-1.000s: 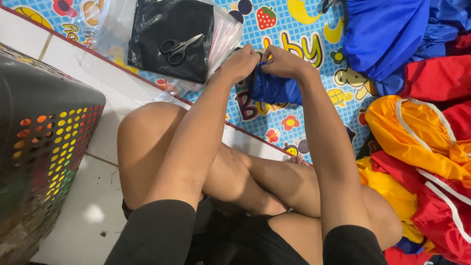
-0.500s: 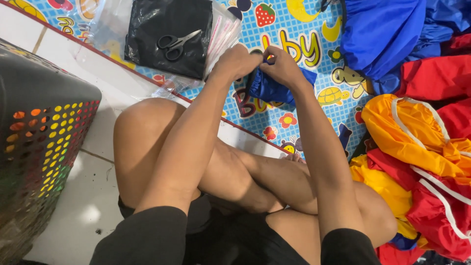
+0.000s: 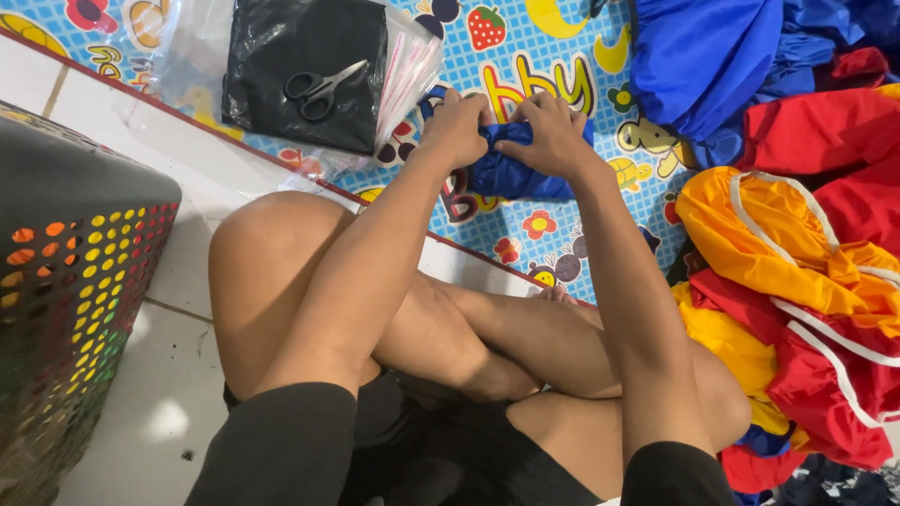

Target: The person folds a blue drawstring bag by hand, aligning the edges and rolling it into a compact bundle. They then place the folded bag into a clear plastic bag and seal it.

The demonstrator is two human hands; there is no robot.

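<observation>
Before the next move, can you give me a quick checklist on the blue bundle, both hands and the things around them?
1. Left hand on the blue bundle: ok, it grips the left end.
2. Right hand on the bundle: ok, fingers press its top.
3. Bundle resting on the play mat: ok.
4. Scissors away from the hands: ok, lying on the black bag.
5. Bundle fully folded: cannot tell, hands cover it.
6. Pile of clothes apart from the bundle: ok.
</observation>
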